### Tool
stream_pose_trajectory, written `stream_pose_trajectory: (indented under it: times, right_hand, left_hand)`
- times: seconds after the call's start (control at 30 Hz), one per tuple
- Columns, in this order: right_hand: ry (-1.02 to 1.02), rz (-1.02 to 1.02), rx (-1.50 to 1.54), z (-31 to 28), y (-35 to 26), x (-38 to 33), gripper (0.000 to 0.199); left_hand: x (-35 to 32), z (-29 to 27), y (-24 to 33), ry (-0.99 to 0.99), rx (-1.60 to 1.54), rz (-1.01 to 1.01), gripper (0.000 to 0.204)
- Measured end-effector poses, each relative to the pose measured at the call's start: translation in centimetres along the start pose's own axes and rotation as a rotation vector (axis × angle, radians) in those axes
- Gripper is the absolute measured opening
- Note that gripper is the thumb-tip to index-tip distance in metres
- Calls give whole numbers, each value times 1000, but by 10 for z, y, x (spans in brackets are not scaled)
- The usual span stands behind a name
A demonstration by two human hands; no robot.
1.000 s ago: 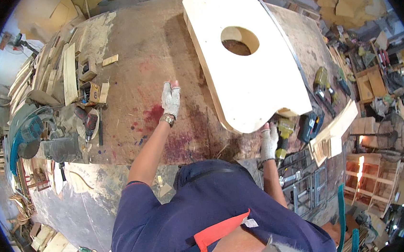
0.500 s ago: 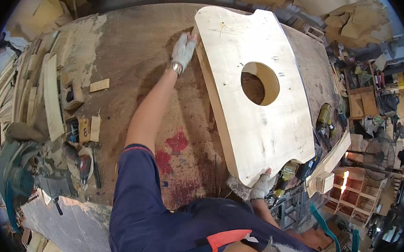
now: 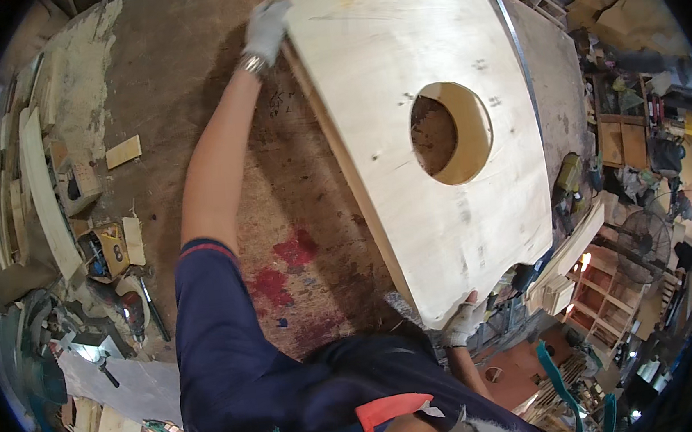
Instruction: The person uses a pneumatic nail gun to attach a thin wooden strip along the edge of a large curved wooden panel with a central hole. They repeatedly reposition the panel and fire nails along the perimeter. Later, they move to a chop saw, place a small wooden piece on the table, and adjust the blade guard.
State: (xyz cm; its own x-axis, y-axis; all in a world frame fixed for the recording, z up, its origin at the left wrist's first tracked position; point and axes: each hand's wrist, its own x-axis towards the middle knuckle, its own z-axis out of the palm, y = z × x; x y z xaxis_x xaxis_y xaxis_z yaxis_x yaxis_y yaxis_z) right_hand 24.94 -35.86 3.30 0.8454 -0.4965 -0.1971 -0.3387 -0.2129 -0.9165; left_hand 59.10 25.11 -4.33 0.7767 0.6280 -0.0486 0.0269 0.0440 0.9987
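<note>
Right hand (image 3: 463, 323), as I see it: closed on the near end of the pale wooden panel (image 3: 408, 219), thumb uppermost. Left hand (image 3: 267, 29): at its far left side; closure, I cannot tell. Panel: over the bench (image 3: 177, 74), long axis running away from the right hand, leaning left.

One large pale panel (image 3: 387, 122), two gloves (image 3: 266, 29).

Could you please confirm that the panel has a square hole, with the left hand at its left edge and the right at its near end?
Not quite: in the head view, the panel has a round hole; the left hand is at its left edge, the right hand at its near end.
</note>
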Motion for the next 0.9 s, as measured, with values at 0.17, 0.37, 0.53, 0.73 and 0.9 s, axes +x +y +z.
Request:
stream_pose_trajectory:
  times: [0.17, 0.37, 0.53, 0.73, 0.9]
  right_hand:
    - [-196, -94, -132, 4, -14, 40, 51]
    - [-378, -489, -514, 50, -84, 149, 47]
    - [-130, -674, -986, 82, -138, 215, 67]
    - [-361, -1138, -912, 127, -145, 157, 68]
    - [-717, -1180, -807, 151, -146, 21, 63]
  left_hand:
    - [-81, -140, -11, 275, -281, 11, 46]
    - [-261, -232, -4, 669, -192, -96, 58]
    - [-437, -207, -23, 617, -235, -90, 49]
    - [-613, -123, -18, 271, 57, -54, 44]
    - [-691, -86, -2, -118, 330, 53, 67]
